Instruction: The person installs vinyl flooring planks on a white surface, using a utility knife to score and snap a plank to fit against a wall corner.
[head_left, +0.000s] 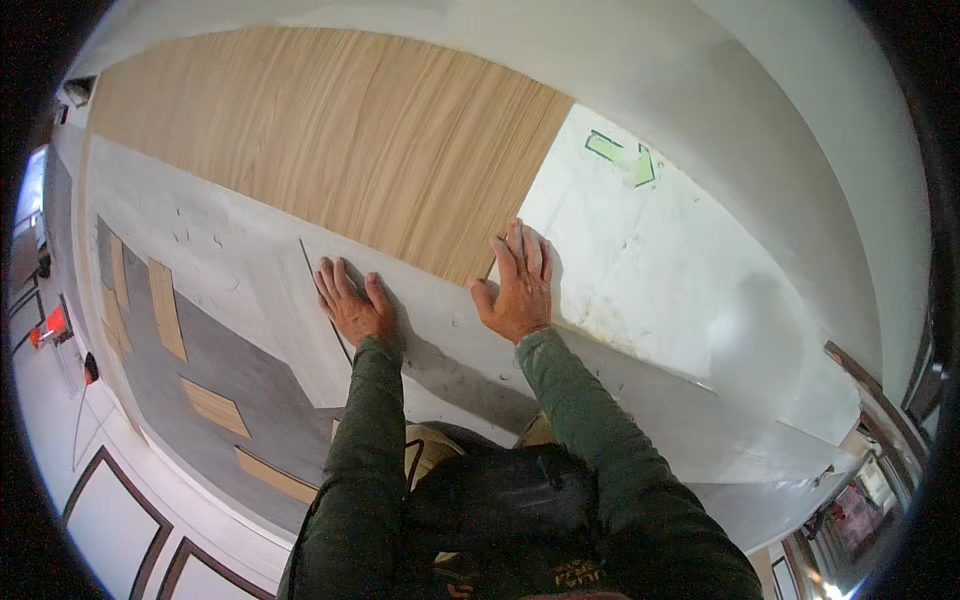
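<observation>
A large light wood-grain panel (330,140) spans the upper middle of the view. My left hand (355,305) rests with fingers spread on the pale board (230,260) below it, beside a thin dark line. My right hand (517,290) lies open with its fingertips at the panel's lower right corner, where it borders a bright white section (640,260) bearing a green arrow (635,160). Neither hand appears to hold anything.
Several short wood-grain pieces, including an upright strip (166,305), lie on a dark grey area (250,380) at the left. A red object (55,322) and dark-framed white panels (110,510) are at the far left. Dark brown trim (852,365) runs at the right.
</observation>
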